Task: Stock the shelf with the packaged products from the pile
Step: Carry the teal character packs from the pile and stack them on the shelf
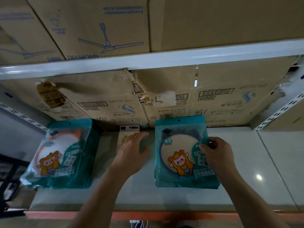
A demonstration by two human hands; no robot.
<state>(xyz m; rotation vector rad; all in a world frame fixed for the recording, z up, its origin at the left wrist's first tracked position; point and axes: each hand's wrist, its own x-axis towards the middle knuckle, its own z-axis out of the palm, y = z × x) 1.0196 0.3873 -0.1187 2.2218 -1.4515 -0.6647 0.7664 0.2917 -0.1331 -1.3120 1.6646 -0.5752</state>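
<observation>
- Right hand (215,155): right edge of teal package (177,155) was pinched.
- Left hand (131,150): fingers were extended, nothing gripped.
- Second teal stack (65,155) was shelved further left.

Right hand (215,153) pinches a teal package (177,163); left hand (133,150) rests flat beside it.

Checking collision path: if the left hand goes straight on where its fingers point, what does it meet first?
Probably the pink phone-like device just ahead of the left hand, or the cardboard boxes right behind it; depth is unclear.
</observation>
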